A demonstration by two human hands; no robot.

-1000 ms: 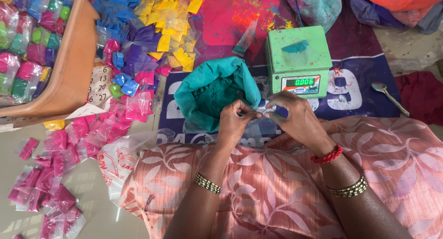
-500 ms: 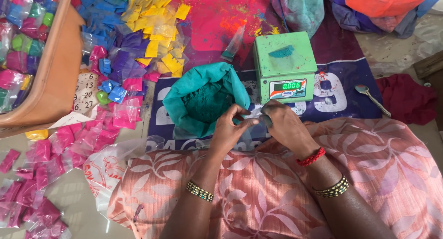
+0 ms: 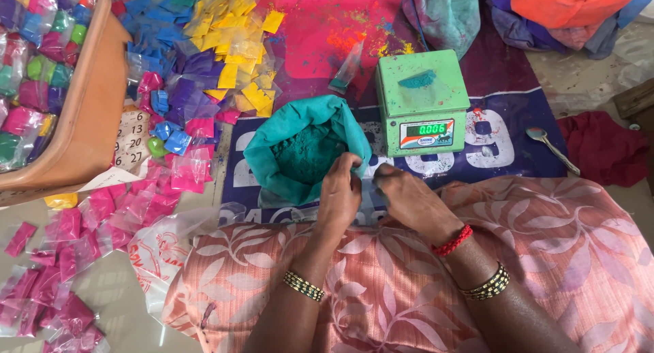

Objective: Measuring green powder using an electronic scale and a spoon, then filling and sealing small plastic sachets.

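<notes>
Head view: both hands, left hand & right hand, have dropped from mid-air to the teal powder bag rim, fingers pressed together pinching a small packet, w/ scale just beyond.

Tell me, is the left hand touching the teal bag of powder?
Touching. The head view shows the left hand resting its fingers on the rim of the teal bag.
</notes>
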